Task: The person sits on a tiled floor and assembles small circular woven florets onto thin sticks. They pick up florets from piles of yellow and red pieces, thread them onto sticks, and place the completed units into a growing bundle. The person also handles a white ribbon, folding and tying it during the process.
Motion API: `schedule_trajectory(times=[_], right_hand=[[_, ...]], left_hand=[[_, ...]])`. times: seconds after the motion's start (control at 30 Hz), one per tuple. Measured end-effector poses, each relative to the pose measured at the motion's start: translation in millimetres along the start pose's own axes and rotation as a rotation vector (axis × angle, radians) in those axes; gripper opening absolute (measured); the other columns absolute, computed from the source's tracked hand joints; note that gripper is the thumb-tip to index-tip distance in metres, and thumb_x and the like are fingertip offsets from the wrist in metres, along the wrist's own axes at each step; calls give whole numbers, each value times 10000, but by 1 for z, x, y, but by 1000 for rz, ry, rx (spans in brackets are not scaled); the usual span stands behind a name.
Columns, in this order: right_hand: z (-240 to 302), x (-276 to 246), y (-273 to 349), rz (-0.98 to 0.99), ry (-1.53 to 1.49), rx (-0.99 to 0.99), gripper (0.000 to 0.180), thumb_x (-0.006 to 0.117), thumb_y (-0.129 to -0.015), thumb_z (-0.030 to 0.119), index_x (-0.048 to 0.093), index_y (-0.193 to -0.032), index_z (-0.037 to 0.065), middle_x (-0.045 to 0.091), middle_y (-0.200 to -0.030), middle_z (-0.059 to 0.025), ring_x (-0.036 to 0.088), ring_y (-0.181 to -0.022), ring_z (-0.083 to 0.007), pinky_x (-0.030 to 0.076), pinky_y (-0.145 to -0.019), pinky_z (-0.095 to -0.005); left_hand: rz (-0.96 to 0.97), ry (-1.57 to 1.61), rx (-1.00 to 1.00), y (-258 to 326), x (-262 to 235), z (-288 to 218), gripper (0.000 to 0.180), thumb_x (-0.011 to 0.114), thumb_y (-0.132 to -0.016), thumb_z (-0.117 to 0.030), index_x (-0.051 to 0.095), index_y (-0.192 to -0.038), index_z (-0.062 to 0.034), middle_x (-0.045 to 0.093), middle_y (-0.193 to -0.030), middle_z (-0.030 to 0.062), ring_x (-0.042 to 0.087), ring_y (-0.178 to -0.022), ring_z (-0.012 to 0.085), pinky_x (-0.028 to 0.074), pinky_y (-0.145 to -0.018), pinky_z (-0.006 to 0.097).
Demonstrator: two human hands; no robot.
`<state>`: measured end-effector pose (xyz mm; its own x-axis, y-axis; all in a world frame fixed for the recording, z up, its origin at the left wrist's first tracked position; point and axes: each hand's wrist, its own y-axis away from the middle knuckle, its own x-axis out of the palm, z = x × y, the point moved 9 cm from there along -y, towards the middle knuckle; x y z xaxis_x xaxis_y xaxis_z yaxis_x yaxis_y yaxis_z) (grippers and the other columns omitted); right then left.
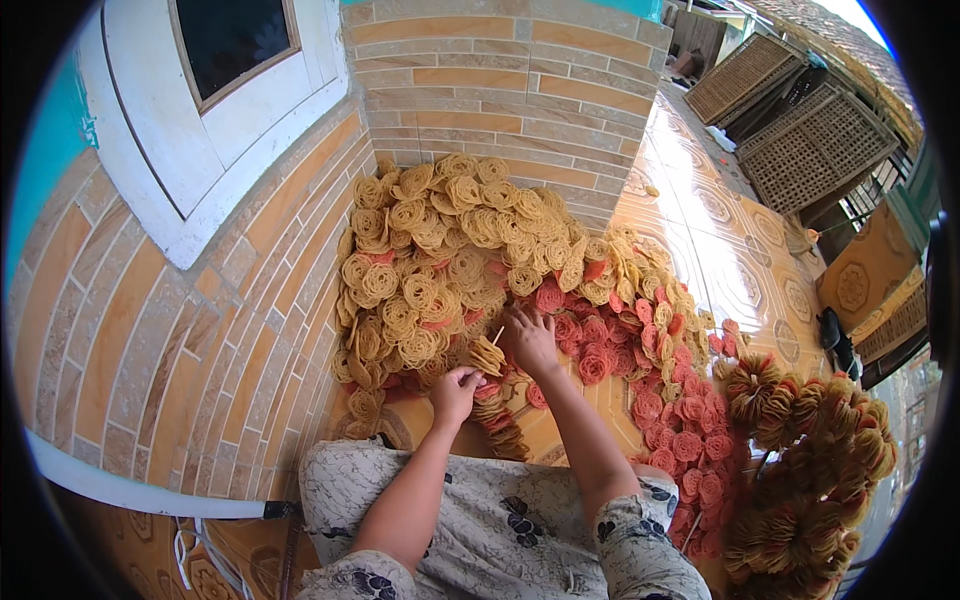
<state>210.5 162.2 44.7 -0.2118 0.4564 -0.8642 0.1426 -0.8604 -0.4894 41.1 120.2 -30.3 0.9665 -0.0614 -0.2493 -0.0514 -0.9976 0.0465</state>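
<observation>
The left hand pinches the lower end of a short stack of tan-yellow, lacy round discs, held just above the lap; a thin, pale, straight stick juts from the stack's top; the right hand has its fingers at the edge of a broad heap of loose tan-yellow discs, and whether they grasp one I cannot tell; below the left hand lies a close-packed row of tan-yellow discs, while a spread of coral-pink lacy discs runs along the right, beside thick bundled clusters of tan and reddish discs; each disc looks very light, dry, stiff and probably brittle, not slippery; a gentle pinch on the rim should suit a loose one, and the stick looks the firmer hold for the stack.
</observation>
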Motion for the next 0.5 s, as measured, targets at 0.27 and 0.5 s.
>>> schedule_trajectory(times=[0.27, 0.5], right_hand=[[-25, 20, 5, 146, -383, 149, 357, 573, -800, 90, 598, -1156, 102, 631, -1119, -106, 543, -1094, -306, 357, -977, -533], [-33, 10, 17, 214, -370, 431, 273, 579, -861, 181, 661, -1106, 94, 681, -1026, -126, 620, -981, -340, 386, -954, -469]], left_hand=[[24, 10, -54, 6, 3, -5, 180, 607, -914, -144, 670, -963, 18, 717, -830, 69, 665, -761, 126, 490, -709, 260], [60, -22, -55, 7, 0, -11, 165, 595, -921, -106, 659, -975, 36, 704, -842, 71, 637, -765, 109, 477, -723, 249]])
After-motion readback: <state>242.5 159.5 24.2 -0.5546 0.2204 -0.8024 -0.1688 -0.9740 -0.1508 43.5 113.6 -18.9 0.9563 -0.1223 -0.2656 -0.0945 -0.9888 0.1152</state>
